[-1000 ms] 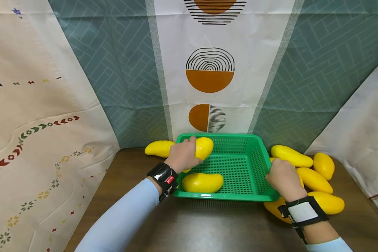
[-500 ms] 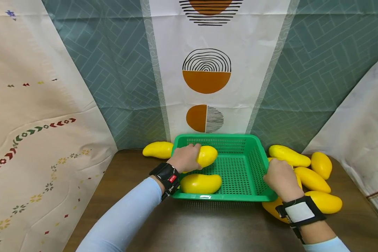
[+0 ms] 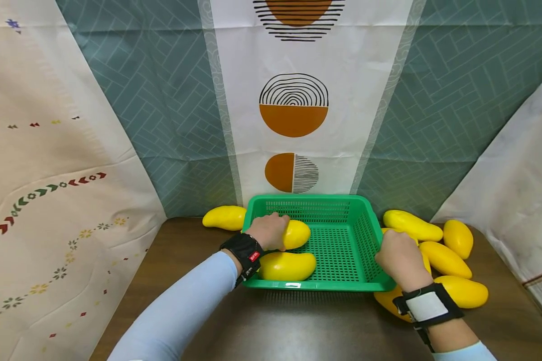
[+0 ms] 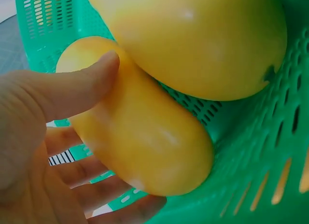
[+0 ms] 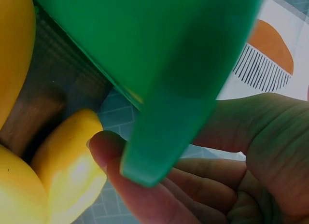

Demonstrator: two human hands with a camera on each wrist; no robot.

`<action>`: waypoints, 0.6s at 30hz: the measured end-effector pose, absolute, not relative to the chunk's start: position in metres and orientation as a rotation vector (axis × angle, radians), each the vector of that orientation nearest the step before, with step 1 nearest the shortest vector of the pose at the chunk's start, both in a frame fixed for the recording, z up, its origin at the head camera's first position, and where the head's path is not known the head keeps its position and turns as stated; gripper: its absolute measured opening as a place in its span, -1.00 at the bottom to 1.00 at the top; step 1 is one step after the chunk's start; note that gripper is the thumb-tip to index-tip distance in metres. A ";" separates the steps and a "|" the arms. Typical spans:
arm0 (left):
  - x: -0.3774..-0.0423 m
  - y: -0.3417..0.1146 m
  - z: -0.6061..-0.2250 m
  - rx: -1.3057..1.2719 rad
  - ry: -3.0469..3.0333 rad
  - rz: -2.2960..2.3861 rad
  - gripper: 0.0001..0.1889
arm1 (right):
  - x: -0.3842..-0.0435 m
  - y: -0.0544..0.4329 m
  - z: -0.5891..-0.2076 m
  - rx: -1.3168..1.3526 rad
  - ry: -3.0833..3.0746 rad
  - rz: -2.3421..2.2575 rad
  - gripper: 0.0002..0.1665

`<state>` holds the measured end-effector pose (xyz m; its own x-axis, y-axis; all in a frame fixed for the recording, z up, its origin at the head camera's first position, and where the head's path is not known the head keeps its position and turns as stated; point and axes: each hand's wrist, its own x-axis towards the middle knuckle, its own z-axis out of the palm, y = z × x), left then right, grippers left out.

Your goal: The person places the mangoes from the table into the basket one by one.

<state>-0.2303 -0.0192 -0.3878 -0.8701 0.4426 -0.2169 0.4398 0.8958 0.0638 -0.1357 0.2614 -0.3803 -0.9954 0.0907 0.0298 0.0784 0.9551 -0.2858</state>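
My left hand (image 3: 267, 230) is down inside the left part of a green plastic basket (image 3: 325, 286), holding a yellow mango (image 3: 297, 234). In the left wrist view the thumb lies on top of that mango (image 4: 149, 137) and the fingers go round its far side. Another mango (image 3: 288, 266) lies along the basket's front wall, touching or very near the held one. At the basket's right side, my right hand (image 3: 399, 258) grips the rim; the right wrist view shows thumb and fingers on either side of the green rim (image 5: 164, 137).
Several mangoes (image 3: 444, 259) lie on the brown table (image 3: 325, 331) right of the basket, some partly behind the right hand. One more mango (image 3: 225, 217) sits behind the basket's left side. A patterned cloth (image 3: 293, 115) hangs close behind.
My left hand has lowered the mango into the basket, beside the front one. The right hand stays on the rim. The view has shifted slightly.
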 end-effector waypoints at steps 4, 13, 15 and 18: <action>-0.230 -0.016 -0.389 0.673 2.807 -0.039 -0.29 | -0.136 0.261 -0.381 -0.140 -3.066 0.444 -0.73; -0.228 -0.014 -0.391 0.643 2.743 -0.037 -0.26 | -0.137 0.261 -0.382 -0.163 -3.083 0.448 -0.76; -0.228 -0.014 -0.391 0.640 2.720 -0.033 -0.26 | -0.137 0.261 -0.383 -0.165 -3.083 0.451 -0.76; -0.227 -0.013 -0.392 0.628 2.690 -0.033 -0.30 | -0.138 0.262 -0.384 -0.158 -3.076 0.448 -0.75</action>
